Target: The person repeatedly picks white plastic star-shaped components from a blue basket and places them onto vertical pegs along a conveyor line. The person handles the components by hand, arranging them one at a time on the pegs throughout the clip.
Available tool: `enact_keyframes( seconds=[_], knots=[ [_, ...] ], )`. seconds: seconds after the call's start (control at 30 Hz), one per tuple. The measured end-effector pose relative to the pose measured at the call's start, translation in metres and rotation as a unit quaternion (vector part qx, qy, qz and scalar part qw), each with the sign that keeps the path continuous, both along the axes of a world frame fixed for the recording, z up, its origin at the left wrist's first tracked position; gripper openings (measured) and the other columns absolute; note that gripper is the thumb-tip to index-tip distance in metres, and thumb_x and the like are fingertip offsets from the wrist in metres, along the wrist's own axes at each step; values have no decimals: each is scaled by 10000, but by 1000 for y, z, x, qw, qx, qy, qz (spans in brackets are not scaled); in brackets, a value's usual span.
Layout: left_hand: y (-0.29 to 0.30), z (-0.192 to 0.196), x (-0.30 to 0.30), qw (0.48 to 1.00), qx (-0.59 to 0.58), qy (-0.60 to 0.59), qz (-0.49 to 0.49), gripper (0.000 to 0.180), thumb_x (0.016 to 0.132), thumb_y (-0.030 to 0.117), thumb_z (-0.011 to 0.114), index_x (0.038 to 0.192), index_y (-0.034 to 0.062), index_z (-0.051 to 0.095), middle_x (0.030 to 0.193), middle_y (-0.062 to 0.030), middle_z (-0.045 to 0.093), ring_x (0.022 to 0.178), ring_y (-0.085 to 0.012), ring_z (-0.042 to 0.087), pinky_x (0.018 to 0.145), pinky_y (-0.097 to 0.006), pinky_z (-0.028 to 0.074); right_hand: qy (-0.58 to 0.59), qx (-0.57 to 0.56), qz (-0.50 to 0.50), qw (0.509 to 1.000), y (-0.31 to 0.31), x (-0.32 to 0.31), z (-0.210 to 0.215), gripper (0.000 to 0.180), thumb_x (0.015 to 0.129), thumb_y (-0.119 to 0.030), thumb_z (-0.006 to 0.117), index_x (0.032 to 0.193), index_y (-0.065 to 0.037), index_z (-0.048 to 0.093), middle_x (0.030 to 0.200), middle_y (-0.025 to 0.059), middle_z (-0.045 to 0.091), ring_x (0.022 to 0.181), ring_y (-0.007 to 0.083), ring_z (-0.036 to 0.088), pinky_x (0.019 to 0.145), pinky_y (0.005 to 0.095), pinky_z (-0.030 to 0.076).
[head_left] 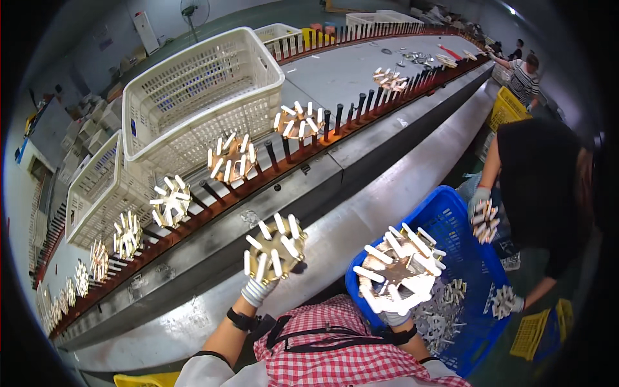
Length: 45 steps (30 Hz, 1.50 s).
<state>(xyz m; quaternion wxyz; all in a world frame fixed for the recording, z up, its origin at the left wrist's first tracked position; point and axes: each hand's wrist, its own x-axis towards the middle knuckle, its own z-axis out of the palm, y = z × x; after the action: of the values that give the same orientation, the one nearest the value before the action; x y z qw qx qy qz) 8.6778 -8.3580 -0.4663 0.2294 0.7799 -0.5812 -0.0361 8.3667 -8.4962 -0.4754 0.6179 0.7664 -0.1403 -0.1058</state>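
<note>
My left hand (258, 290), in a pale glove, grips a round brassy metal holder (278, 250) with several white pegs standing out from it. To the right, my gloved right hand (394, 317) grips a similar coppery holder with white pegs (400, 267), brightly lit, above a blue crate (445, 213). Both holders hide most of my fingers. More pegged holders sit along the conveyor's row of dark upright posts, among them a coppery one (232, 158) and a pale one (171, 201). Loose pegged pieces (438, 316) lie in the blue crate.
A large white plastic basket (203, 97) stands on the table behind the posts (271, 155), with a second basket (97, 187) beside it. At the right, a co-worker in black (541, 187) bends over the blue crate with a pegged holder in each gloved hand. Yellow crates (529, 332) lie beyond.
</note>
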Motion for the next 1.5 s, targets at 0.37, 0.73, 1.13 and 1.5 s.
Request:
enact_keyframes(
  seconds=[0.37, 0.73, 1.13, 1.5],
  knots=[
    [-178, -29, 229, 921, -38, -165, 349, 508, 861, 376, 568, 1280, 91, 531, 1296, -159, 553, 1207, -360, 485, 1037, -423, 358, 563, -679, -150, 446, -71, 35, 16, 546, 992, -423, 383, 1449, -131, 320, 1439, 100, 393, 1282, 271, 431, 1110, 503, 314],
    [-222, -21, 185, 887, 101, -122, 433, 498, 862, 443, 559, 1200, 80, 601, 1099, -174, 659, 1007, -363, 623, 827, -441, 504, 676, -663, -67, 314, -146, -4, -26, 554, 983, -398, 414, 1448, -115, 311, 1435, 105, 398, 1284, 267, 432, 1107, 489, 323],
    [-234, -84, 137, 632, 113, -741, 199, 373, 907, 221, 592, 1231, 42, 549, 1197, -123, 584, 1045, -253, 591, 956, -364, 480, 683, -674, -46, 279, -220, -27, -57, 566, 974, -371, 447, 1448, -97, 302, 1431, 110, 402, 1286, 262, 434, 1105, 473, 334],
    [-548, -170, 22, 982, -19, -47, 181, 409, 937, 211, 516, 1311, 46, 494, 1301, -116, 538, 1167, -259, 514, 968, -371, 443, 764, -609, -19, 211, -314, -116, -95, 581, 965, -346, 478, 1448, -81, 293, 1427, 115, 407, 1287, 258, 435, 1102, 458, 343]
  ],
)
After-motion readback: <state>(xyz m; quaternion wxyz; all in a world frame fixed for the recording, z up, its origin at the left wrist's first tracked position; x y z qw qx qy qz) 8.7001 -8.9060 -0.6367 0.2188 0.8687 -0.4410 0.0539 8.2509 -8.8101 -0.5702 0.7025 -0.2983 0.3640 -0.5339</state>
